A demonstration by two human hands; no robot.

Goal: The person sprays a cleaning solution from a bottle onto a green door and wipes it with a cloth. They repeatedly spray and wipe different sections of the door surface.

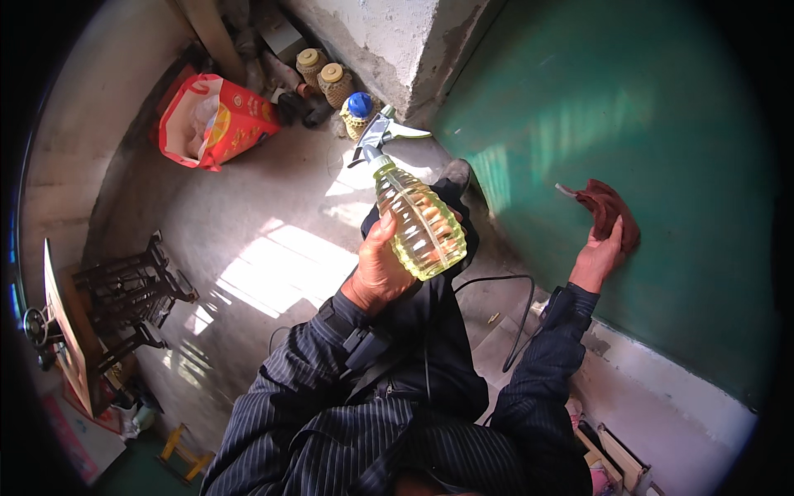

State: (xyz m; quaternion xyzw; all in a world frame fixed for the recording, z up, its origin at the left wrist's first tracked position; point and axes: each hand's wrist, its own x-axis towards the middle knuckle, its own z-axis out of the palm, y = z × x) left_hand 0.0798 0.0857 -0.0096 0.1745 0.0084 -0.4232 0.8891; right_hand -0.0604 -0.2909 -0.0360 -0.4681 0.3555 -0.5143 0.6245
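Note:
My left hand (384, 263) is wrapped around the body of a yellow-green ribbed plastic spray bottle (422, 226), thumb on the near side and fingers behind. The bottle is tilted, its grey trigger head (375, 139) towards the upper left. A clear tube shows inside it. At the right, my right hand (598, 251) holds a folded reddish-brown cloth (611, 211) over a green surface (651, 136). A small whitish piece sticks out at the cloth's left end. Most of the right fingers are hidden by the cloth and the hand.
A red bag (248, 127) stands at upper left, near woven-covered jars (335, 87) and a blue-lidded one (360, 106). A treadle sewing machine table (68, 328) is far left. A black cable (530, 297) hangs between my arms. A whitewashed pillar (391, 43) borders the green surface.

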